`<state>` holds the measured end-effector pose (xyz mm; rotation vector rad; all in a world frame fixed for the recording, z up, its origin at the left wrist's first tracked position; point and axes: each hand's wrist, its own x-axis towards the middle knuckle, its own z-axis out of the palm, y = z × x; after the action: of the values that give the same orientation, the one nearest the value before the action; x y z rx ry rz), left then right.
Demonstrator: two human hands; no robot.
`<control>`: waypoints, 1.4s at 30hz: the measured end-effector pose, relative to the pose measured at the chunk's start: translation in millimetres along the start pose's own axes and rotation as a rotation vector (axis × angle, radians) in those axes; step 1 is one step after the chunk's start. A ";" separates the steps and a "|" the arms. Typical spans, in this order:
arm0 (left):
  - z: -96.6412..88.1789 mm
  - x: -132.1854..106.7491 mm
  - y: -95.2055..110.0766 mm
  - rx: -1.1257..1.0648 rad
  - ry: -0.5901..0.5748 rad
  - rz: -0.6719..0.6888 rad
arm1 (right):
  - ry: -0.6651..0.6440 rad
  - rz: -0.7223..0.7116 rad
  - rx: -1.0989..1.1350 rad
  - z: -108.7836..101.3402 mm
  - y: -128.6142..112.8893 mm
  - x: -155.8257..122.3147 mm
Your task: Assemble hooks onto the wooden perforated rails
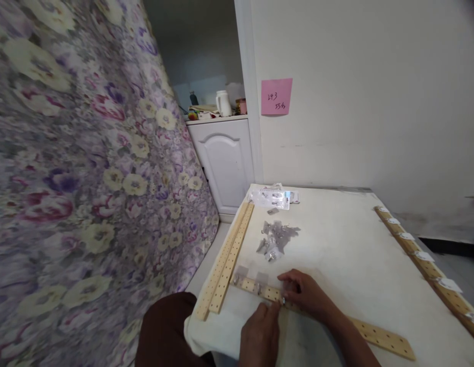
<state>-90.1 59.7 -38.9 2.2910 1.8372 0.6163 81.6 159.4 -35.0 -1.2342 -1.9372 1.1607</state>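
Observation:
A perforated wooden strip (382, 336) lies slantwise along the near side of the table. My left hand (260, 331) is closed, its fingertips at the strip's near edge. From the far side, my right hand (304, 293) bends over the strip, thumb and fingers closed around a small silver piece (283, 300) partly hidden by them. Further left on the strip sit two clear plastic squares with silver fittings, one clear square (262, 278) and another clear square (242, 271). Beyond my hands lies a pile of similar clear pieces (273, 242).
Two perforated wooden strips (233, 250) lie along the table's left edge. Clear packaging (269, 198) is at the back, with a small grey piece (272, 211) nearby. Another strip (424, 257) carrying white pieces runs along the right edge. A floral curtain (87, 178) hangs at left.

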 end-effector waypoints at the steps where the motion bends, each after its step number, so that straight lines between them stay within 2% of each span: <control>1: -0.2 0.0 0.3 0.017 -0.014 -0.001 | 0.002 0.000 -0.005 0.4 0.5 -0.1; 13: 4.1 4.2 0.7 0.096 -0.042 -0.014 | -0.016 0.035 0.019 2.6 -0.4 1.8; 20: -0.1 0.5 -0.4 -0.087 0.120 0.034 | 0.038 0.037 0.066 -1.1 5.3 -1.5; 25: 2.4 0.4 -0.6 -0.105 0.132 0.017 | 0.200 0.068 -0.010 -19.4 14.1 -25.0; 29: 2.5 1.3 -0.8 -0.115 0.077 -0.008 | 0.159 0.153 -0.134 -28.2 11.0 -55.5; 32: 2.8 1.2 -2.3 -0.121 0.075 0.013 | 0.150 0.109 -0.259 -25.9 0.0 -71.0; 36: 5.0 1.0 -4.8 -0.140 0.091 0.034 | 0.175 0.102 -0.340 -19.2 -11.2 -74.7; 42: 9.7 2.0 -7.9 -0.151 0.089 0.008 | 0.191 0.153 -0.327 -13.1 -12.8 -70.9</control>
<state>-93.0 64.9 -50.0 2.2085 1.7533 0.8405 116.4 97.3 -18.0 -1.6255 -1.9651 0.7793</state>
